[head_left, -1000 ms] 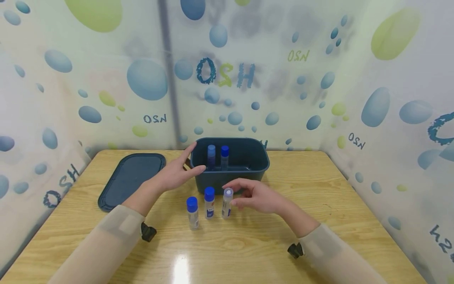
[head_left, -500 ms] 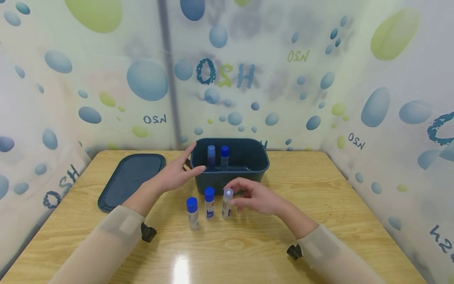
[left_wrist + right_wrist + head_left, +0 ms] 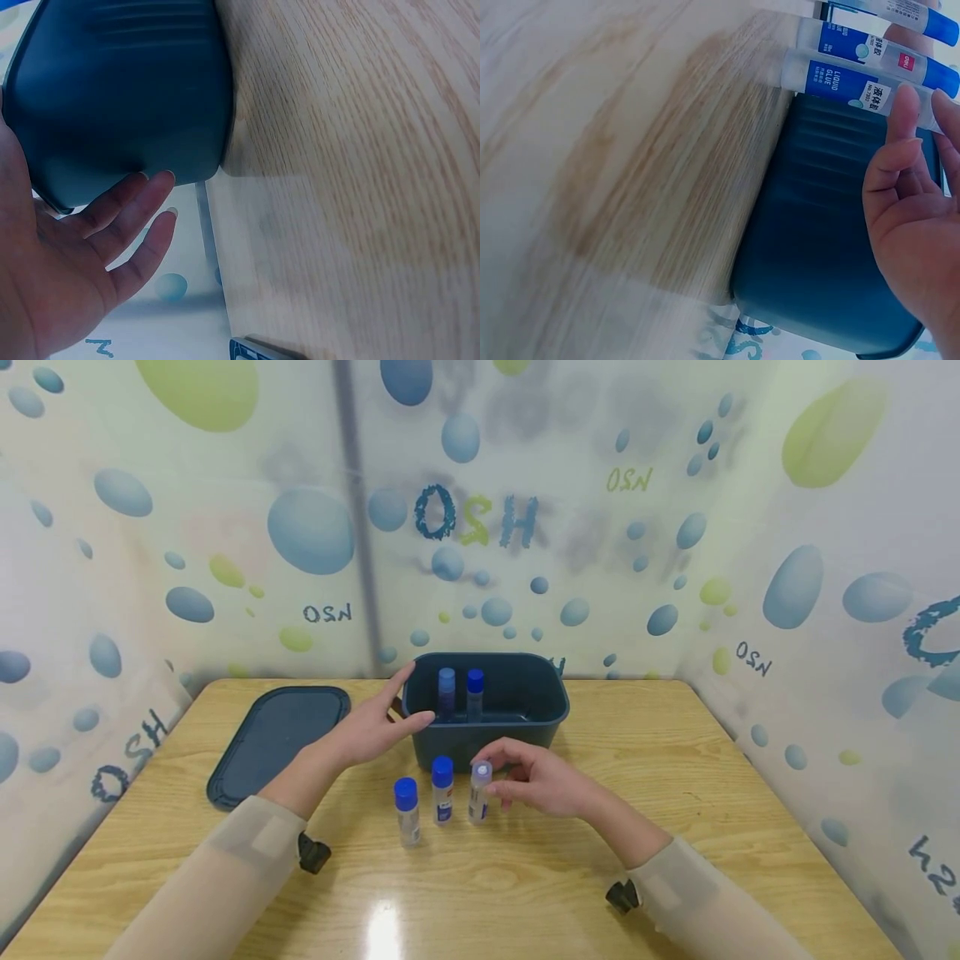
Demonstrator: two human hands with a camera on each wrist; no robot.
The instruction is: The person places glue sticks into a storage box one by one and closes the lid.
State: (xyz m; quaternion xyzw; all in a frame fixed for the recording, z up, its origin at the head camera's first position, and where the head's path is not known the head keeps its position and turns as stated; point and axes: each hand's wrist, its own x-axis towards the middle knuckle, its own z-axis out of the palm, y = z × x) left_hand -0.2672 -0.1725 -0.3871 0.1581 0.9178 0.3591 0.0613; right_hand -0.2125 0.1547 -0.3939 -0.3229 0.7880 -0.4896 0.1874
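My right hand (image 3: 543,781) pinches the upper end of a clear liquid glue bottle (image 3: 477,806) between thumb and fingers. This bottle stands upright on the table, its top pale and translucent. In the right wrist view its blue and white label (image 3: 840,81) is legible. To its left stand two blue-capped glue bottles, one close by (image 3: 443,793) and one nearer me (image 3: 407,814). My left hand (image 3: 371,727) rests against the left end of a dark blue plastic bin (image 3: 450,745), thumb and forefinger stretched along its rim. Its other fingers (image 3: 142,202) hang relaxed outside the bin.
Inside the bin stand two more bottles, one with a lighter blue cap (image 3: 447,681) and one with a dark blue cap (image 3: 476,682). A dark blue lid (image 3: 281,739) lies flat on the wooden table (image 3: 637,727) at left. Patterned curtains (image 3: 480,593) surround the table.
The right fingers have shifted very slightly about the top of the glue bottle. The left hand, the bin and the bottles stay in place.
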